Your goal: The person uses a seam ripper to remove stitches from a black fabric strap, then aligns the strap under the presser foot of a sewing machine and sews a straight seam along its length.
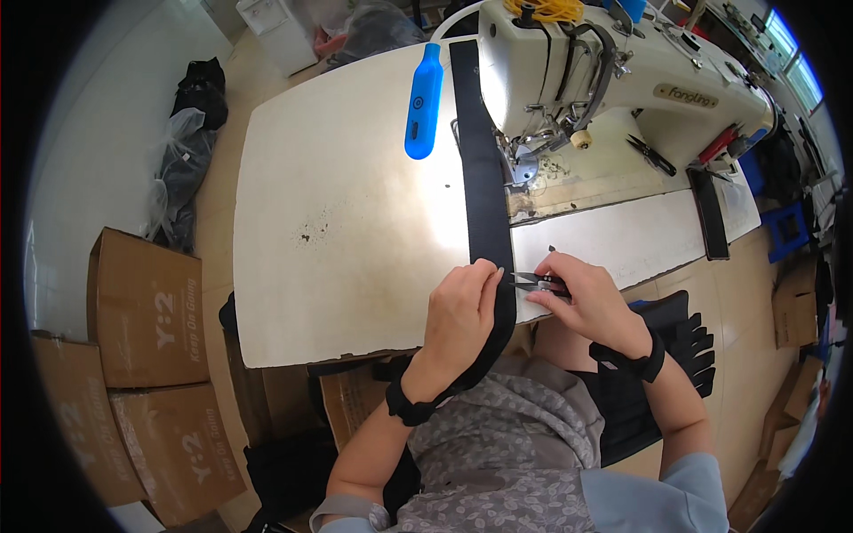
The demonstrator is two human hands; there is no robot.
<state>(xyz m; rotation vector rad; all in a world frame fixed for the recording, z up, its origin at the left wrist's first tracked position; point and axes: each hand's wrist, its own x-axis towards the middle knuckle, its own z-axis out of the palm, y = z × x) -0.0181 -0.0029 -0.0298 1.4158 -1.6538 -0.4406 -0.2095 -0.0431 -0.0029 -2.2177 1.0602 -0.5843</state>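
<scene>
Lying down the centre of the frame, our black strip, flat along the white tabletop, its lower part bending over the near edge toward the lap; our left hand, pinching the strip near its right edge; our right hand, grasping small snips, blades parted, tips just beside that edge and the left fingertips; risks, as we judge them: a nicked strip or fingertip, caused by blades so near the pinch; a skewed edge, caused by the overhanging part tugging; a snag at the sewing machine, upper right of centre, should we pull sideways; upper centre, a blue device, liable to be knocked if the strip swings.
</scene>
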